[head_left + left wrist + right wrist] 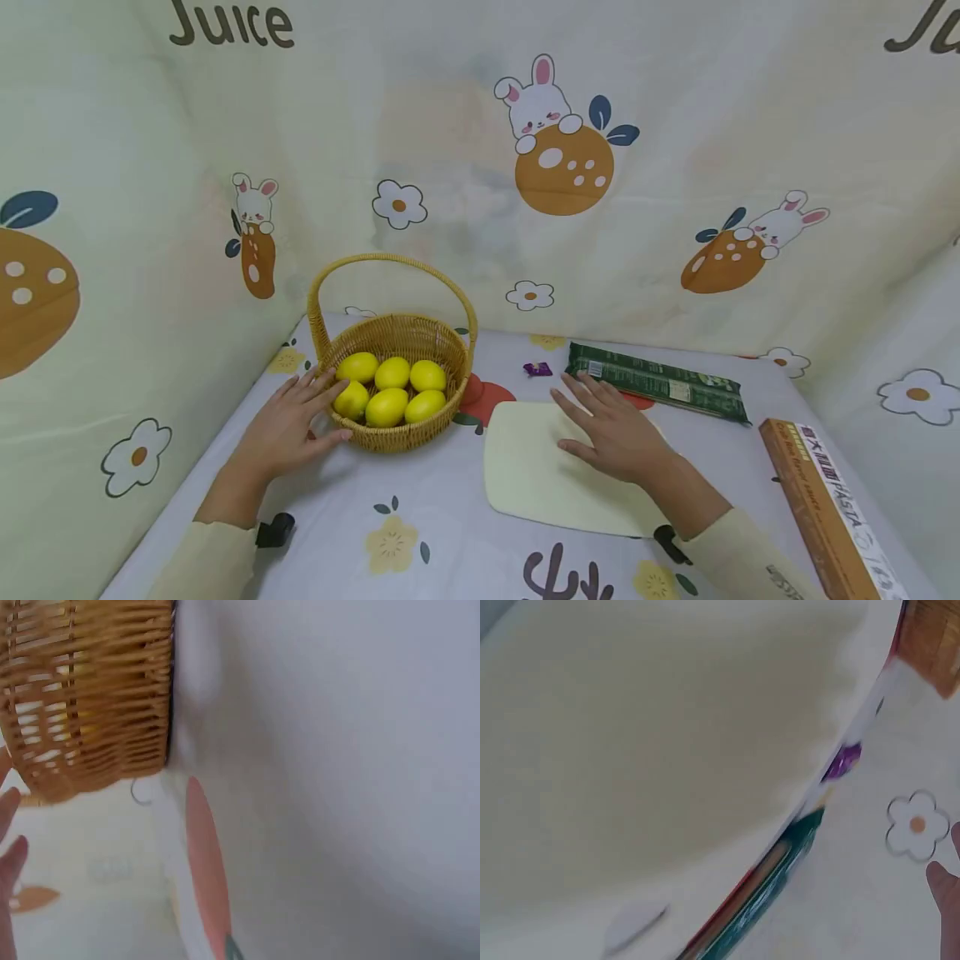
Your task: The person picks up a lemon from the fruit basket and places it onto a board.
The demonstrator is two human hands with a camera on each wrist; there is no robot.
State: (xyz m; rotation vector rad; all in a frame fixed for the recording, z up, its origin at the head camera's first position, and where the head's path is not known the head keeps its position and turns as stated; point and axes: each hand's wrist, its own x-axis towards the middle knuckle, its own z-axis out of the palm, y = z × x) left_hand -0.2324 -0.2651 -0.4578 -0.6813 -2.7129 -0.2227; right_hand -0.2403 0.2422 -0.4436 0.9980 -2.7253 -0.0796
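My left hand [296, 421] has its fingers spread at the left rim of a wicker basket [401, 439] with a tall arched handle. Several yellow lemons [387, 407] lie inside the basket. In the left wrist view, fingertips [11, 859] show at the edge beside the woven basket wall [90, 697]. Over a cream cutting board [525, 467] hovers my right hand [618, 429], fingers spread and holding nothing. The right wrist view has the board [652, 750] filling most of it, with part of the hand [946, 889] at the right edge.
Behind the board lies a long dark green packet [660, 379], with a small purple wrapped piece [537, 369] left of it. A long orange and white pasta box [828, 508] lies at the right. Printed cloth walls [450, 125] surround the table on the back and sides.
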